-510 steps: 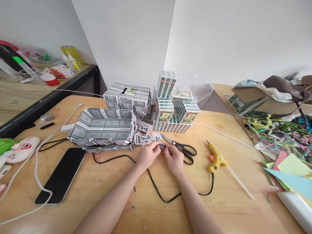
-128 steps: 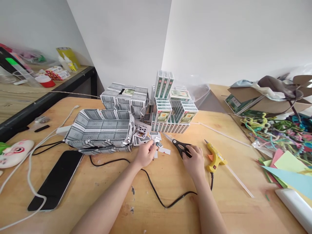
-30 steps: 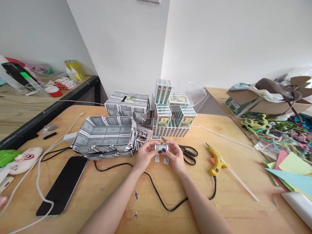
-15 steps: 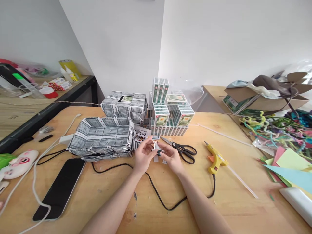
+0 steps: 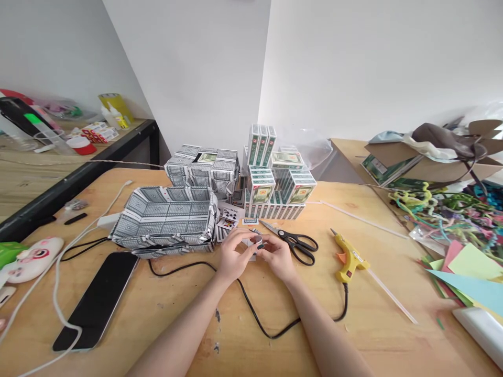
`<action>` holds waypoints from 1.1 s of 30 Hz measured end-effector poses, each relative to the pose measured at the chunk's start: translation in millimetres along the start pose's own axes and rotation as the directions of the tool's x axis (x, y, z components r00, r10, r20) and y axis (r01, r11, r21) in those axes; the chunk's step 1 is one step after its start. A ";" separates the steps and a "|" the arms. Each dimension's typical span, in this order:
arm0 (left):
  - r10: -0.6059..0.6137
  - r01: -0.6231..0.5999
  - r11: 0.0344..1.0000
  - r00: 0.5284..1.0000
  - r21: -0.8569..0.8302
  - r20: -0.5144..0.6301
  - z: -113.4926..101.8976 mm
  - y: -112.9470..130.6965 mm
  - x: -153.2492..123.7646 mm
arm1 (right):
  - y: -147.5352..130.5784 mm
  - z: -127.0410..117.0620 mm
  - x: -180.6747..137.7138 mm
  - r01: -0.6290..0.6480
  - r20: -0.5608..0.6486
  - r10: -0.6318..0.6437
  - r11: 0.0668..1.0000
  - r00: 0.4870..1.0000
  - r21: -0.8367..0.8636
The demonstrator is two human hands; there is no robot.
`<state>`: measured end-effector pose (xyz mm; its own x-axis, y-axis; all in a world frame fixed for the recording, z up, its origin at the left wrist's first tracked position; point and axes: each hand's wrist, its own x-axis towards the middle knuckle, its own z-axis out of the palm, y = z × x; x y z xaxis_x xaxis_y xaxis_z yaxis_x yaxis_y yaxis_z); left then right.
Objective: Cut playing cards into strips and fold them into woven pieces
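Observation:
Between my fingertips is a small curled piece of playing card (image 5: pixel 256 239), bent into a rounded shape. My left hand (image 5: pixel 234 255) pinches it from the left, and my right hand (image 5: pixel 277 255) pinches it from the right. Loose playing cards (image 5: pixel 231 214) lie just beyond my left hand, one showing a ten. Black-handled scissors (image 5: pixel 297 244) rest beside my right hand, blades pointing toward the cards. To the left stands an open tray made of folded playing cards (image 5: pixel 168 213). A second folded-card box (image 5: pixel 204 170) is behind it.
Stacked card packs (image 5: pixel 275 180) stand at the back. A yellow glue gun (image 5: pixel 349 257) lies on the right, its black cord (image 5: pixel 251 306) crossing the table in front. A phone (image 5: pixel 98 301) is at left; pipe cleaners (image 5: pixel 451 209) and coloured paper (image 5: pixel 471 277) are at right.
Both hands stay close together, and the card piece between the fingertips now looks more rounded, with its curl facing up. The view has shifted slightly.

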<state>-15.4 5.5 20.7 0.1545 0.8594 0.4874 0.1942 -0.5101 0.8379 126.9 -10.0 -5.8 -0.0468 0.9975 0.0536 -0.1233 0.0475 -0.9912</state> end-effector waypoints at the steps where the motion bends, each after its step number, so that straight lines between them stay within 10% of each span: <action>1: -0.006 0.006 1.000 1.000 -0.004 0.002 0.7 -0.2 -0.4 | 0.7 0.0 0.0 -0.004 -0.023 0.004 1.000 1.000 -0.025; 33: -0.589 0.621 0.588 0.768 -0.519 0.252 22.8 -0.4 -1.5 | -11.4 -0.5 0.2 -0.219 0.128 0.199 0.961 0.972 0.168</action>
<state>6.3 3.6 14.0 0.2480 0.9517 -0.1807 -0.2925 0.2514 0.9226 128.9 -10.4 5.4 -0.1973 0.9717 -0.1296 -0.2747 -0.1818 -0.9442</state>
